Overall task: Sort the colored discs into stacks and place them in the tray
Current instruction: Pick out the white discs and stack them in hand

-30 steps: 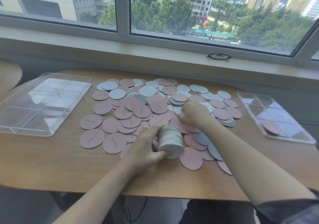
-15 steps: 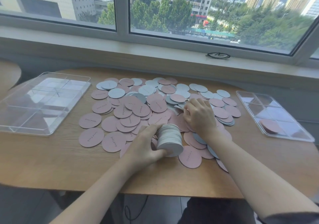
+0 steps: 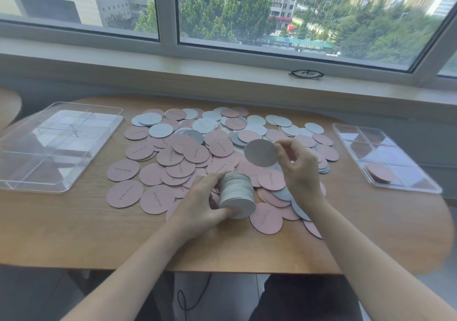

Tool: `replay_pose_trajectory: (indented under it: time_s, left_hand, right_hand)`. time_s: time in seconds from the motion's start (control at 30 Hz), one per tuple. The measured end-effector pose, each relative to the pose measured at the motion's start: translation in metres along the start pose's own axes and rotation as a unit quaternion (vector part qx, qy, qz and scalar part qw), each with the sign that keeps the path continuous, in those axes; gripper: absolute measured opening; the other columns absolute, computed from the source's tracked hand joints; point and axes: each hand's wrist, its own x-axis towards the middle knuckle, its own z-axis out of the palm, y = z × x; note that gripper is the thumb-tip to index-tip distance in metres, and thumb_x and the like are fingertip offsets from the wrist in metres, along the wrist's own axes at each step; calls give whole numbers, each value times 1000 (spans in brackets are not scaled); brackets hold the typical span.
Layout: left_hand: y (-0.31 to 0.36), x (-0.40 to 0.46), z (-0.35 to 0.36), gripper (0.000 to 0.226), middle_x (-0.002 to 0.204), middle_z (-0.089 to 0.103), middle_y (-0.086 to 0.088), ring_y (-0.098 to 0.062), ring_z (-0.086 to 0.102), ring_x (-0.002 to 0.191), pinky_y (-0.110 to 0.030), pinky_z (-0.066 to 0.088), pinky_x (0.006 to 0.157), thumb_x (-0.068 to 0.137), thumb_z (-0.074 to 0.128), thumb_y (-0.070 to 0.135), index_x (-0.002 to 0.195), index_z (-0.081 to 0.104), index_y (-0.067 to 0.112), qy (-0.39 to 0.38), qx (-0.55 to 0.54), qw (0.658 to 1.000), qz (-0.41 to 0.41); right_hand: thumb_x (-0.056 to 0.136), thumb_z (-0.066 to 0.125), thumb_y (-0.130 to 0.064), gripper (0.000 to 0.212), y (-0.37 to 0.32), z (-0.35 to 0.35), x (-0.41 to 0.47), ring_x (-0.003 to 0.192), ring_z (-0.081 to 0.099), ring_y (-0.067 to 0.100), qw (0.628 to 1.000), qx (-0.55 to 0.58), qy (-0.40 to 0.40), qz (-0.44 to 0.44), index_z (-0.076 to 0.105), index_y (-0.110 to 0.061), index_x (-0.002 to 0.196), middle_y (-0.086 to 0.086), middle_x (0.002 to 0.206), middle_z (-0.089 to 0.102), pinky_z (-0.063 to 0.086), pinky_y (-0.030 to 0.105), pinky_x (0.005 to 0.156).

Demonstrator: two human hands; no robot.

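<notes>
A person's left hand (image 3: 201,205) curls around a thick stack of grey discs (image 3: 236,194), held tilted just above the wooden table (image 3: 74,226), thumb on its near side. The right hand (image 3: 298,165), raised over the pile, pinches one grey disc (image 3: 261,153) by its right edge, above and just behind the stack. Loose pink and grey discs (image 3: 188,152) cover the table between a clear tray (image 3: 49,147) at left and a second tray (image 3: 385,157) at right.
</notes>
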Motion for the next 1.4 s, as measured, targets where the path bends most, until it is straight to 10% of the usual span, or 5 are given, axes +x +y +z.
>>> replay_pose_trajectory:
  time_s: [0.5,0.63,0.8,1.17,1.4]
  left_hand:
    - [-7,3,6,95,149,35,16,-3,31,134,-16,21,112,76,58,66,156,27,26,-16,119,992,28]
    - [-6,3,9,94,146,46,12,-8,42,123,-29,35,107,81,43,71,159,15,26,-29,167,985,30]
    - [-9,2,14,97,155,32,0,-18,30,139,-37,25,118,83,29,73,159,-4,21,-49,237,969,43]
    - [-4,0,9,90,149,27,19,-13,42,131,-30,39,106,87,54,61,155,-4,47,-56,152,983,81]
    - [-6,0,9,95,139,35,20,-8,52,118,-30,48,95,80,61,62,158,13,36,-36,130,990,48]
  right_hand:
    - [99,50,-33,24,7,17,-43,90,64,3,972,83,-214,53,70,-33,111,-23,96,68,51,39,84]
    - [85,27,-83,89,-1,11,-54,145,20,-4,944,24,-327,28,27,-29,155,-20,157,27,17,19,118]
    - [86,34,-79,96,4,14,-64,140,-18,-16,923,-95,-372,-18,-19,-36,154,-22,160,-12,-3,16,116]
    - [83,24,-86,89,3,8,-42,127,49,9,950,-6,-312,-19,48,-23,142,-7,138,55,39,34,106]
    - [105,33,-47,47,17,31,-10,129,46,8,954,-65,-293,10,56,-23,137,-5,136,55,33,32,110]
